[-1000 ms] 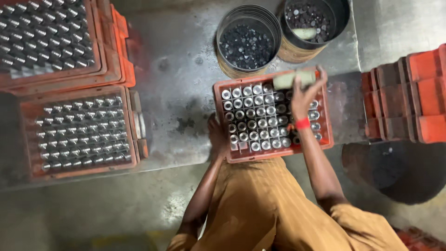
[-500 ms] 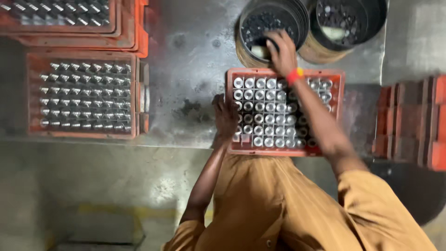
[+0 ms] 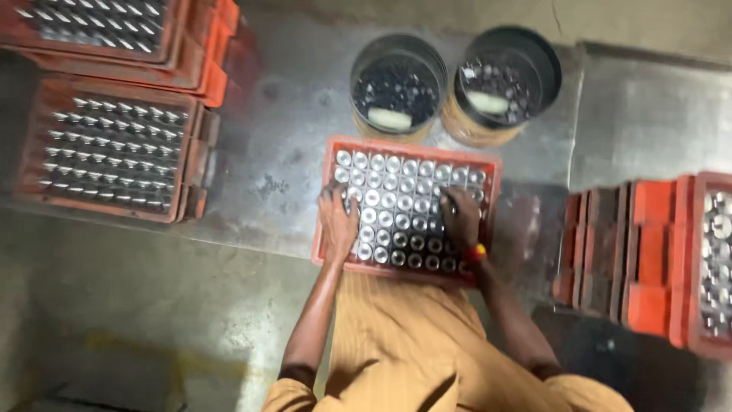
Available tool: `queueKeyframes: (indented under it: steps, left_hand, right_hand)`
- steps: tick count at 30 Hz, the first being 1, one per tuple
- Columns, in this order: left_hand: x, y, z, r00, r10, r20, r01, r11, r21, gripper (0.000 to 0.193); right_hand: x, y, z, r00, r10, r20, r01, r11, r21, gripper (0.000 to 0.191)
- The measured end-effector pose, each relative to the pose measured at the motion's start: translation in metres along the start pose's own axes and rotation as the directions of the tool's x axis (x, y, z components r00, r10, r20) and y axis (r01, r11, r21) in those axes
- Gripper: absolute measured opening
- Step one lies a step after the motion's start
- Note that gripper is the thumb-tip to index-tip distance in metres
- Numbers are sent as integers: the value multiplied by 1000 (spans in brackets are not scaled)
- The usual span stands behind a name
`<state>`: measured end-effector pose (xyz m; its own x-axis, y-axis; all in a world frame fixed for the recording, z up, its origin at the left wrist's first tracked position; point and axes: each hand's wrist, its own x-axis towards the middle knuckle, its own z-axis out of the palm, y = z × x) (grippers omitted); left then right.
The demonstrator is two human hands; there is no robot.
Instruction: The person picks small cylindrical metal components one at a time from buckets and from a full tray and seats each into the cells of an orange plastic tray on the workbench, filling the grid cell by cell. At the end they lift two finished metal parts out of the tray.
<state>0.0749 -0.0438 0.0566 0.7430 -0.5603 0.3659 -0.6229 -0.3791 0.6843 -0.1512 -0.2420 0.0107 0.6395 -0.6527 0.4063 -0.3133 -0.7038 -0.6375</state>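
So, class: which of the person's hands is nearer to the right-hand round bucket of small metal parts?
Right. The right hand rests on the orange tray's right side, below that bucket; the left hand lies at the tray's left edge, farther off.

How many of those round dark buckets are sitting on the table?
2. The left bucket and the right bucket stand side by side just beyond the orange tray, both holding small dark parts. More could be out of view.
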Motion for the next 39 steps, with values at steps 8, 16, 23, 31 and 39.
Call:
queueKeyframes:
  steps: [8, 16, 23, 31, 39]
  left_hand:
    - [5, 2, 5, 999, -25, 23, 19, 979, 203, 31]
    - [73, -60, 26, 951, 124, 282, -245, 861, 447, 46]
    - [98, -57, 24, 961, 64, 270, -197, 842, 502, 62]
    - [99, -59, 31, 938, -85, 337, -103, 858, 504, 54]
    - [104, -64, 36, 928, -75, 365, -114, 876, 469, 62]
  right_hand:
    - [-10, -57, 46, 957, -148, 250, 88, 967, 237, 36]
    - [77, -104, 119, 992, -101, 72, 88, 983, 159, 48]
    - [103, -120, 148, 978, 15, 208, 4, 996, -90, 32]
    - [110, -115, 136, 970, -70, 232, 85, 995, -53, 36]
    - [121, -119, 130, 960, -83, 266, 109, 990, -87, 37]
